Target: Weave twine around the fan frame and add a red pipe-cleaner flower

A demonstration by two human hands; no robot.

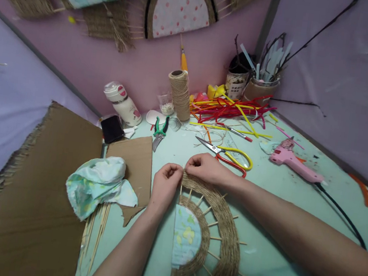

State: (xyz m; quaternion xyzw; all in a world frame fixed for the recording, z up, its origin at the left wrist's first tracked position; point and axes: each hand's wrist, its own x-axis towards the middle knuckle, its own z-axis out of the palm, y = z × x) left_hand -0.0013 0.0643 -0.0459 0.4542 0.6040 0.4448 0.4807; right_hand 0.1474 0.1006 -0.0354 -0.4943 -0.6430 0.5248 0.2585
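Observation:
A half-round woven twine piece [231, 221] lies on the table, its bands of brown twine joined by thin wooden sticks. At its flat side sits a half-circle of pale blue flowered fabric [187, 238]. My left hand [167, 183] is closed in a pinch at the top end of the outer twine band. Close beside it, my right hand [205, 167] pinches at the same end, fingertips together. Whatever fine strand lies between the fingers is too small to make out. Scissors [224, 154] with yellow and red handles lie just beyond my right hand.
A pink glue gun [297, 166] with a black cord rests at right. Behind stand a twine spool [180, 96], red and yellow pipe cleaners [231, 110] and a white bottle [123, 105]. Green-handled pruners [160, 132], crumpled fabric [96, 183] and a large cardboard sheet [33, 199] lie left.

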